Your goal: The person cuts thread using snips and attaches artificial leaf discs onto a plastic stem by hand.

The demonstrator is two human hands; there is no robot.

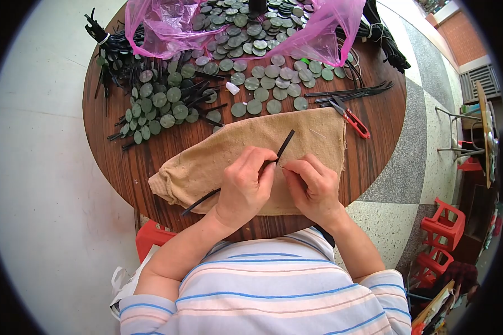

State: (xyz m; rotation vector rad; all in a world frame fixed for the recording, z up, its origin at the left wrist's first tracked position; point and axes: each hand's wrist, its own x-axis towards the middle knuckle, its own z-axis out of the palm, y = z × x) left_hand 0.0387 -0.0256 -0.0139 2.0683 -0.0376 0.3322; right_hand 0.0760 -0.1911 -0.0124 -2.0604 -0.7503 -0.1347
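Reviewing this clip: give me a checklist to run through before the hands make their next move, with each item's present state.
1. Black cord gripped by the left hand: ok.
2. Right hand close to the cord: ok.
3. Something pinched in the right fingertips: cannot tell, too small.
4. Tan cloth spread beneath both hands: ok.
5. Red-handled snips apart from the hands: ok, by the cloth's far right corner.
6. Round discs away from the hands: ok, the nearest lie beyond the cloth's far edge.

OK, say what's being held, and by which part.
The left hand pinches the black strip near its far end; whether the right hand grips anything cannot be told.
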